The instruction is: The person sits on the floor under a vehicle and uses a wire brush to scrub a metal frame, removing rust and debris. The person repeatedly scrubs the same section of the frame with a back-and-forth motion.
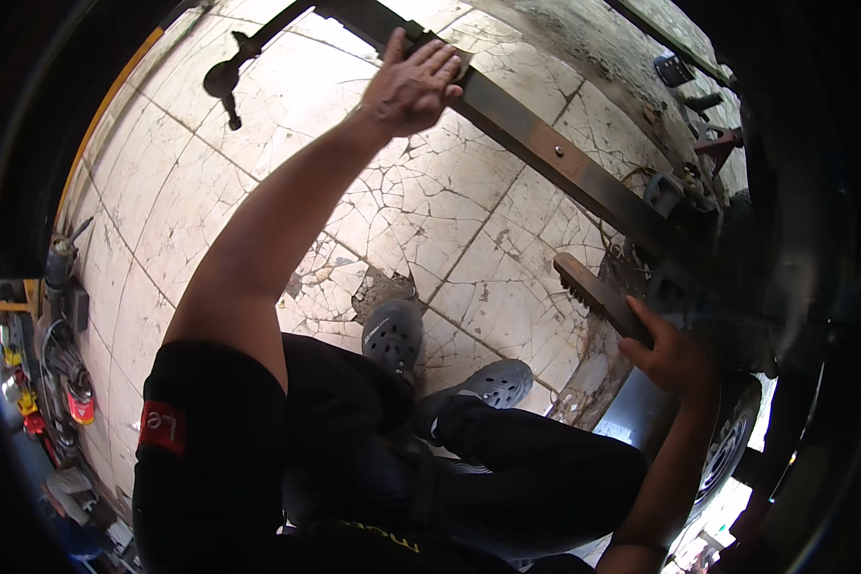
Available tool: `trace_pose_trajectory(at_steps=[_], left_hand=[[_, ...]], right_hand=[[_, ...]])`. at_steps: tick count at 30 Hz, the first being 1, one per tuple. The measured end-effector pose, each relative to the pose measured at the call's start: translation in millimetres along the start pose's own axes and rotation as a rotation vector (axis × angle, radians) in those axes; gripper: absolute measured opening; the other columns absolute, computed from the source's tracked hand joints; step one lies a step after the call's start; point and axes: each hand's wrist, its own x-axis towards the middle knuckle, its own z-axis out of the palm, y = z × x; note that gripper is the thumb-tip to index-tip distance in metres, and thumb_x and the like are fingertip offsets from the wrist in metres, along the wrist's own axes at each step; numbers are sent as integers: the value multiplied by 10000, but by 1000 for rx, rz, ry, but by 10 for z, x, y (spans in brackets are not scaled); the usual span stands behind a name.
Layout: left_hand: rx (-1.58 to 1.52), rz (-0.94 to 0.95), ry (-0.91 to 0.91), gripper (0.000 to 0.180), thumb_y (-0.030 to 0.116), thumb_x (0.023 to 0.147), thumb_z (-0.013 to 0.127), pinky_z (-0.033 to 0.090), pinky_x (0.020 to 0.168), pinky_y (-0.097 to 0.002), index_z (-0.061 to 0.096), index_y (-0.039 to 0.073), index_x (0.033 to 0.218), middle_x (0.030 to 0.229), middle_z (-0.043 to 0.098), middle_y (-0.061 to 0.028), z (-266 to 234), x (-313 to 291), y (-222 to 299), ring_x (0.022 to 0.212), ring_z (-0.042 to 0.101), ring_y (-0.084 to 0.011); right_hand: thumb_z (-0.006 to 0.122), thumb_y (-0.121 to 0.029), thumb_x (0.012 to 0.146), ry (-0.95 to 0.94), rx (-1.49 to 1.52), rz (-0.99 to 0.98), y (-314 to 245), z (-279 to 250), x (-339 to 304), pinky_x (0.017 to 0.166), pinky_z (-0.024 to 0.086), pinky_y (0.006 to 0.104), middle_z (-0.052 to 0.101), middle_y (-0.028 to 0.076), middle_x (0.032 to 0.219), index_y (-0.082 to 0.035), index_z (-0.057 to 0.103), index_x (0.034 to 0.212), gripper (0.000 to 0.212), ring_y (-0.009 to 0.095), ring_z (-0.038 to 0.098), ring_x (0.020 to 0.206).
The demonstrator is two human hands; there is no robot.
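Note:
My left hand (413, 88) lies flat on top of a long dark metal beam (545, 143), fingers stretched out over its upper end. A small flat brownish piece (463, 63) shows at the fingertips; whether it is loose or part of the beam I cannot tell. My right hand (674, 352) grips a wooden brush (598, 292) by one end. Its dark bristles point down and to the left, apart from the beam. The brush sits below the beam's lower right part.
A rod with a rounded joint (222, 80) extends from the beam's upper left end. Cracked tiles (392, 191) cover the floor around my grey clogs (392, 335). Tools and a red can (80, 406) lie at the left; a wheel (729, 445) stands at lower right.

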Motion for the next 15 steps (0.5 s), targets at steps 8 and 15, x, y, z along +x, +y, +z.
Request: trace_pose_trajectory(at_steps=[8, 15], left_hand=[[1, -57, 0, 589, 433, 1073, 211, 59, 1238, -558, 417, 92, 1506, 1585, 383, -61, -41, 46, -54, 1490, 302, -216], [-52, 46, 7, 592, 426, 1069, 263, 96, 1244, -518, 442, 39, 1480, 1567, 398, -125, -17, -48, 185, 1492, 294, -256]], right_hand=[[661, -316, 920, -28, 78, -58, 23, 35, 38, 1095, 411, 404, 516, 273, 1426, -107, 402, 1516, 683, 365, 524, 1325], [649, -312, 934, -15, 62, -67, 121, 55, 74, 1113, 395, 395, 520, 254, 1433, -94, 407, 1511, 662, 353, 524, 1329]])
